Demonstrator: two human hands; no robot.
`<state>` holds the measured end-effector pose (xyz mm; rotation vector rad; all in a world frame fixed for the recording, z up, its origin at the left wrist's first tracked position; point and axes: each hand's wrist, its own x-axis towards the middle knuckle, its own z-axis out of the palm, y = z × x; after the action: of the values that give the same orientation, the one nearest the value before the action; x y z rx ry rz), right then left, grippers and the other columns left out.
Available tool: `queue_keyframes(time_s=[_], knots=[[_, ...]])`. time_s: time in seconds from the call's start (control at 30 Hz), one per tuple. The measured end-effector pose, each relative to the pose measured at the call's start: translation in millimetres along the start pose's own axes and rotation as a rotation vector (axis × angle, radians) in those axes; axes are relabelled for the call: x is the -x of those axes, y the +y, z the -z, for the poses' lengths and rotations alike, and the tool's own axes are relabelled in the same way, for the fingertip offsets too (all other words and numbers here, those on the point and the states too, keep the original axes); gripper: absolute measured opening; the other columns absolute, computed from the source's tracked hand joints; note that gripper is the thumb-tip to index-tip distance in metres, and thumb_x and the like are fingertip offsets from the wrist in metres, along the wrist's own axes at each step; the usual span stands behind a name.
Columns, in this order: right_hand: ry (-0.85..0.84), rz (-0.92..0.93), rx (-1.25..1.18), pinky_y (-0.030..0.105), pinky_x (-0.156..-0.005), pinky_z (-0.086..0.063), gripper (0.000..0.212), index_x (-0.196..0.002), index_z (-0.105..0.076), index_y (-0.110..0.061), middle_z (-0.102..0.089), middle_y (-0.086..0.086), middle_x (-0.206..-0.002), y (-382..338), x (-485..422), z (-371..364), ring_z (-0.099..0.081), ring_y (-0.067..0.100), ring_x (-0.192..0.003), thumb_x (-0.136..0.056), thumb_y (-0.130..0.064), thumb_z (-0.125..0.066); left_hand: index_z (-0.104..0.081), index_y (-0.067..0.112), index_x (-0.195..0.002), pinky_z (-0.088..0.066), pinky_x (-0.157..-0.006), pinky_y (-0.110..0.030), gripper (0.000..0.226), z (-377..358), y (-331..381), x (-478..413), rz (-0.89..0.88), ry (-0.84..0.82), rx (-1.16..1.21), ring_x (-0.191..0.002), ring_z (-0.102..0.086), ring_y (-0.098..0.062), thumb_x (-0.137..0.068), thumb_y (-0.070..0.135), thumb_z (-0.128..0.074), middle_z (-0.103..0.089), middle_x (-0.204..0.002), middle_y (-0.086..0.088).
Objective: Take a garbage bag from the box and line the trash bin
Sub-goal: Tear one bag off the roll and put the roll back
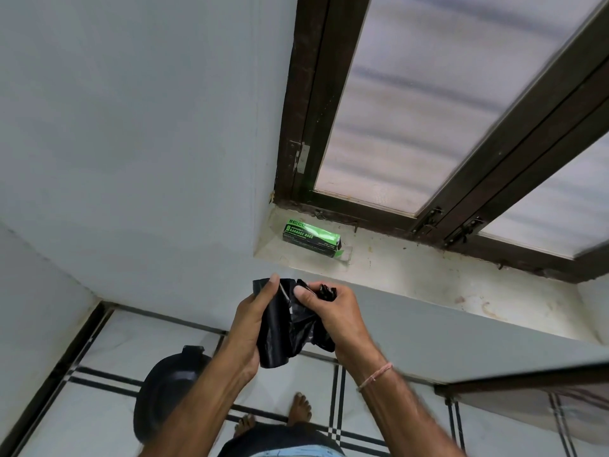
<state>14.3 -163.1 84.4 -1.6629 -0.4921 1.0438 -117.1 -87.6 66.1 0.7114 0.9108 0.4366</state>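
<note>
Box (pixel 311 237) on the sill (pixel 412 268) reads "BECO", "GARBAGE BAGS"; my left hand (pixel 250 324) and right hand (pixel 333 311) clutch the garbage bag (pixel 280 334), trash bin (pixel 164 390) below.

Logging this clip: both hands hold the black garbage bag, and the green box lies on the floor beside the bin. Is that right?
Not quite. The green box lies up on the window sill, not down beside the bin; the head view shows it. The left hand and right hand do hold the black garbage bag.
</note>
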Motion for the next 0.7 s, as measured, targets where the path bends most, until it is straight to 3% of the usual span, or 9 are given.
queue_keyframes(time_s=[0.13,0.27,0.43,0.5,0.57,0.7], knots=[[0.026,-0.014,0.002,0.032,-0.054,-0.048,0.028,-0.082,-0.07,0.0,-0.066,0.008,-0.067,4.7,-2.6,-0.5,-0.06,0.022,-0.058,-0.096,-0.023,-0.074,-0.074,0.008,-0.12,-0.06,-0.089,-0.049,0.062,0.0,-0.7,0.6,0.01,-0.011,-0.011,-0.102,-0.076,-0.039,-0.087,0.061,-0.068,-0.077,-0.111,-0.022],[0.009,-0.028,0.038,0.023,-0.045,-0.046,0.029,-0.089,-0.065,0.0,-0.064,0.015,-0.074,8.6,-1.5,-1.7,-0.061,0.023,-0.059,-0.104,-0.025,-0.064,-0.074,0.009,-0.116,-0.061,-0.08,-0.05,0.059,-2.8,-2.8,-0.4,-0.02,-0.012,-0.021,-0.088,-0.075,-0.037,-0.085,0.059,-0.071,-0.076,-0.103,-0.023],[-0.048,0.019,0.068,0.022,-0.046,-0.049,0.028,-0.081,-0.066,-0.004,-0.07,0.026,-0.074,4.6,-0.4,2.4,-0.066,0.022,-0.055,-0.1,-0.025,-0.069,-0.075,0.009,-0.112,-0.061,-0.072,-0.04,0.049,-3.4,-1.4,-0.6,-0.067,0.025,-0.03,-0.09,-0.077,-0.033,-0.087,0.051,-0.071,-0.079,-0.099,-0.017],[-0.078,0.038,0.102,0.025,-0.05,-0.051,0.032,-0.083,-0.066,0.003,-0.071,0.034,-0.083,4.3,-2.6,5.2,-0.068,0.023,-0.059,-0.099,-0.025,-0.071,-0.077,0.01,-0.111,-0.061,-0.069,-0.039,0.045,-3.3,-0.6,-1.3,-0.082,0.025,-0.057,-0.09,-0.078,-0.034,-0.089,0.05,-0.07,-0.079,-0.1,-0.017],[-0.098,0.027,0.136,0.025,-0.048,-0.051,0.032,-0.089,-0.067,0.007,-0.073,0.032,-0.083,2.7,-3.8,8.0,-0.069,0.023,-0.057,-0.099,-0.024,-0.071,-0.078,0.012,-0.108,-0.062,-0.07,-0.04,0.042,-3.1,-0.2,-1.7,-0.094,0.03,-0.086,-0.09,-0.078,-0.033,-0.091,0.05,-0.069,-0.08,-0.1,-0.016],[-0.125,-0.003,0.197,0.021,-0.044,-0.048,0.028,-0.093,-0.07,-0.001,-0.076,0.022,-0.082,0.7,-6.2,10.1,-0.069,0.023,-0.057,-0.104,-0.026,-0.063,-0.077,0.013,-0.109,-0.063,-0.076,-0.046,0.046,-2.1,-0.2,-5.4,-0.111,0.029,-0.143,-0.092,-0.078,-0.036,-0.09,0.054,-0.067,-0.079,-0.102,-0.017]])
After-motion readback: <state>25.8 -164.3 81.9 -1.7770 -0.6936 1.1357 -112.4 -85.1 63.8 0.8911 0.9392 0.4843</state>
